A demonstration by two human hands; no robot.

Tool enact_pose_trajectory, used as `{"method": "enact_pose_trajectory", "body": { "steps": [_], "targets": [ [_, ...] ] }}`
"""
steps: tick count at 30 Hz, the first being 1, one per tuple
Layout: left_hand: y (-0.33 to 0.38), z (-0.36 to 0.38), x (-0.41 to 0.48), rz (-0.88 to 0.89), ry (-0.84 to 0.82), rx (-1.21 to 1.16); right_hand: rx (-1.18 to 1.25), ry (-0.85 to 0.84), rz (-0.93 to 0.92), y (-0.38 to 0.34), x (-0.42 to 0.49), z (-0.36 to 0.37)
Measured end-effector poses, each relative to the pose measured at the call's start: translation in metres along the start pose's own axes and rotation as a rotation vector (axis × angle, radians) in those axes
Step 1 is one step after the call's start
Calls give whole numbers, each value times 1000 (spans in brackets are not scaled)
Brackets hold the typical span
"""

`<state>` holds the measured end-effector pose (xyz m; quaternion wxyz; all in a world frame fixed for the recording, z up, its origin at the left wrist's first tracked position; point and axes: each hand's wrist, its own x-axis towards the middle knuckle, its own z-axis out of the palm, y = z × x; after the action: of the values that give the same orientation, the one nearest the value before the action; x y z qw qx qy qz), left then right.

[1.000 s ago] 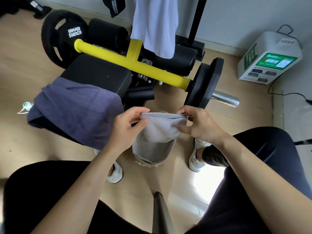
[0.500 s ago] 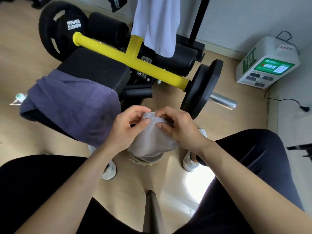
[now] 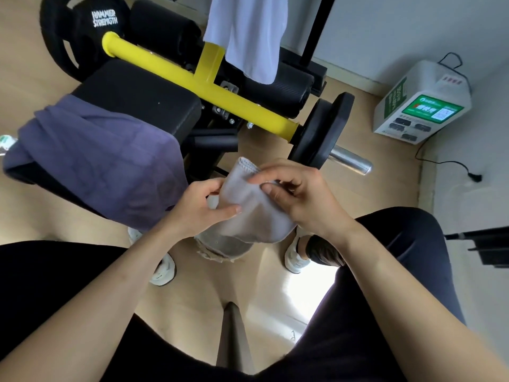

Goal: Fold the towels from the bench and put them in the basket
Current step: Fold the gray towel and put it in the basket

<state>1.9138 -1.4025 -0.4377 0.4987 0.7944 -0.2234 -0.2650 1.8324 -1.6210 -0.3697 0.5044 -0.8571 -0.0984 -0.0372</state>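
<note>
I hold a small light grey towel (image 3: 250, 210) folded into a narrow bundle in front of me, above the floor. My left hand (image 3: 203, 208) pinches its left side with thumb and fingers. My right hand (image 3: 300, 194) grips its upper right edge, fingers curled over the cloth. Directly beneath the towel, mostly hidden by it, sits a beige basket (image 3: 223, 248) on the floor between my feet. A purple towel (image 3: 96, 158) lies draped over the black bench pad (image 3: 137, 97) at left. A white towel (image 3: 248, 37) hangs from the rack at the top.
A yellow bar (image 3: 192, 81) with black weight plates (image 3: 322, 130) crosses behind the bench. A white and green box (image 3: 421, 103) with a cord stands by the right wall. My knees in black trousers frame the wooden floor, and white shoes flank the basket.
My hands came together, bringing the grey towel's two top corners into one fold. The towel went from spread wide to a narrow bundle.
</note>
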Motion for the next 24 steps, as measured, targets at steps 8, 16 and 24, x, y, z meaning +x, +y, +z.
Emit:
{"method": "enact_pose_trajectory", "body": {
  "steps": [8,16,24],
  "targets": [
    [-45,10,11,-192,-79,83,-59,197,68,16,-3,-24],
    [-69,11,5,-304,-84,68,-159,514,234,41,-7,-59],
    [-57,-5,11,-349,227,-374,-317,581,461,66,-10,-69]
  ]
}}
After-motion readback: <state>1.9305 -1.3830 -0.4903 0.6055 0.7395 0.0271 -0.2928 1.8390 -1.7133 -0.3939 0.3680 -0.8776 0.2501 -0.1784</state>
